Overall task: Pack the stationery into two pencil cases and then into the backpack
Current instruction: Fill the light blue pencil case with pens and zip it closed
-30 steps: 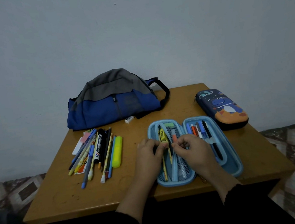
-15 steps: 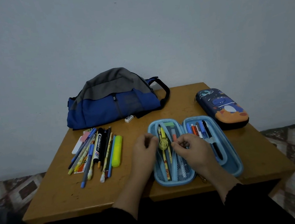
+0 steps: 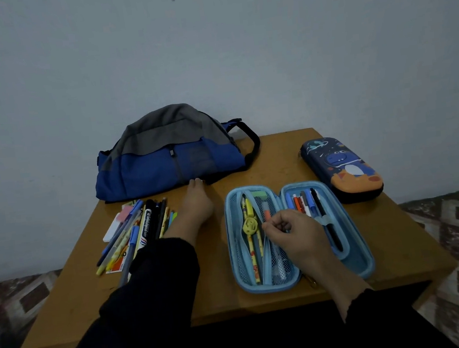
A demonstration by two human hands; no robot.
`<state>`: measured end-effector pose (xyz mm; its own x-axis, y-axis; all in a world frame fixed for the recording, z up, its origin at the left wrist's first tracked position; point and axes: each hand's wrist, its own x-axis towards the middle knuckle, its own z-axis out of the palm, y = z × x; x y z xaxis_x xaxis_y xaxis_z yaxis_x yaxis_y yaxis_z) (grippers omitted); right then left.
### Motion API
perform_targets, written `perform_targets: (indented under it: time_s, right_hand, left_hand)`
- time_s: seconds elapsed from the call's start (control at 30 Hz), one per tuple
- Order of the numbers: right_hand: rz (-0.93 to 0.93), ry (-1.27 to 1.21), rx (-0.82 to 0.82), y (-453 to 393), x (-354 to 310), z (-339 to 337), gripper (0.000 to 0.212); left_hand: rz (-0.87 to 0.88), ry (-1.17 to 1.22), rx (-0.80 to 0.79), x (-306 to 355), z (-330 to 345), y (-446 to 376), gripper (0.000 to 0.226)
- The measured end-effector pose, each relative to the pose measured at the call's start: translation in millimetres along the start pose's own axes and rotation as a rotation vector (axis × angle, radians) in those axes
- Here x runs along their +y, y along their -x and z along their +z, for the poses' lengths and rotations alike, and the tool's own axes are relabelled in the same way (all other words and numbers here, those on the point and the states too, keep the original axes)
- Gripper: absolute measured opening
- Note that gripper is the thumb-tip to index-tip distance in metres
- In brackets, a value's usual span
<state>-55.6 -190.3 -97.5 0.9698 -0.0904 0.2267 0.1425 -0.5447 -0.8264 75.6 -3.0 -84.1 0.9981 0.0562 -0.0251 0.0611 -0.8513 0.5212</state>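
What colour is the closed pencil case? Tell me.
Dark blue with an orange end and a cartoon space print, seen in the head view: closed pencil case.

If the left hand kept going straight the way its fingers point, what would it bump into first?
Probably the blue and grey fabric backpack: the left hand stretches away across the wooden table, fingertips right at the backpack's lower edge. Whether they already touch is unclear.
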Motion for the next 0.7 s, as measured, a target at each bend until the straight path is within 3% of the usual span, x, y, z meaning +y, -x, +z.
perform_targets:
  time_s: [0.17, 0.33, 0.47, 0.6, 0.7]
  right_hand:
    - [-0.001, -0.001, -0.004, -0.1, 1.3, 0.3, 0.024]
    - [0.004, -0.014, 0.000, -0.9, 0.7, 0.2, 0.024]
    - [0.001, -0.025, -0.006, -1.1, 1.1, 0.8, 0.026]
    - [0.005, -0.037, -0.011, -1.1, 1.3, 0.5, 0.026]
    - [0.018, -0.058, -0.013, -1.1, 1.1, 0.4, 0.027]
  left_hand:
    - [0.014, -0.062, 0.033, -1.1, 2.7, -0.6, 0.058]
    - [0.017, -0.115, 0.190, 0.0, 7.4, 18.8, 0.029]
    - [-0.078, -0.257, 0.126, 4.6, 3.3, 38.3, 0.024]
    - [-0.099, -0.155, 0.169, 5.0, -3.5, 62.5, 0.026]
    - [-0.016, 0.194, 0.223, 17.7, -9.6, 94.7, 0.018]
